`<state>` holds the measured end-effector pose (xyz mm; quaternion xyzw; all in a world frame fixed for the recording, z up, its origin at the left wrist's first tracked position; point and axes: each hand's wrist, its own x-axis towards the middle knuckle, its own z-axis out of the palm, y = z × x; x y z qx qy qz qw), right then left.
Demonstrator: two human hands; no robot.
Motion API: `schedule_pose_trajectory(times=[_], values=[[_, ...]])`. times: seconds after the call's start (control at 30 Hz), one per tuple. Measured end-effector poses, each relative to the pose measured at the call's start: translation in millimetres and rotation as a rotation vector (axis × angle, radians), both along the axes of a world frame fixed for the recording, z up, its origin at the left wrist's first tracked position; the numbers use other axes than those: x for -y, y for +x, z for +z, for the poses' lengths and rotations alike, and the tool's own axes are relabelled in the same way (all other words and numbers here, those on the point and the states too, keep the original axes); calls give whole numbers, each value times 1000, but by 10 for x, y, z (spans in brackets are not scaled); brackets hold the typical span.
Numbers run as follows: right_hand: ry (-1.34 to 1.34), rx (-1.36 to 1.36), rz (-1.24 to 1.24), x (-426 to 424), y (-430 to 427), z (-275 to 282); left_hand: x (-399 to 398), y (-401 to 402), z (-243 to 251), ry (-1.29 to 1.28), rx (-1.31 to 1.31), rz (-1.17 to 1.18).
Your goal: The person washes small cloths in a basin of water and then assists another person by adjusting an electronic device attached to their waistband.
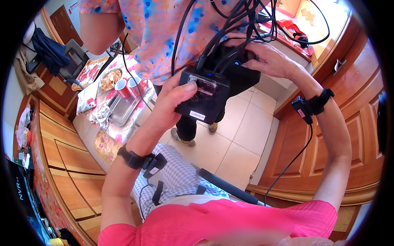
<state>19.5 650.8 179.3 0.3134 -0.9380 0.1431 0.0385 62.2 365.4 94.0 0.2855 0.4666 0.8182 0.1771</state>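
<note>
My left hand (pixel 172 101) grips a black electronic box (pixel 204 97) with small blue lights and a white label bearing writing, its thumb lying on the top face. Several black cables (pixel 227 33) run up from the box. Beyond it, my right hand (pixel 264 60) is at a dark device or pouch (pixel 235 73) that shows a small lit display, with the fingers bent around its far edge. Cables and the pouch partly hide those fingertips, so I cannot tell whether they grip it. Both my wrists wear black straps with small wired modules.
A person in a patterned shirt (pixel 160 33) stands close in front. At left, a table with a floral cloth (pixel 123 133) bears red mugs (pixel 122 89), a bowl of food (pixel 110 79) and a metal tray (pixel 118 112). A wooden door (pixel 338 147) stands at right; a wooden cabinet (pixel 70 160) is at left.
</note>
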Motion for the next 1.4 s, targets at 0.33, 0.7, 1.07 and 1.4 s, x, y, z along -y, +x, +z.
schedule_pose_trajectory(times=[0.33, 0.7, 1.07, 1.4], values=[[-50, 62, -46, -7, 198, 38, 33, -66, 28, 29, 67, -56], [-37, 1, -35, -16, 118, -41, -3, -81, -19, 7, 194, 26], [-64, -18, 70, -58, -26, -133, 32, -85, -72, 53, 199, 76], [-11, -50, 44, 10, -43, -115, 53, -73, -70, 86, 207, 97]])
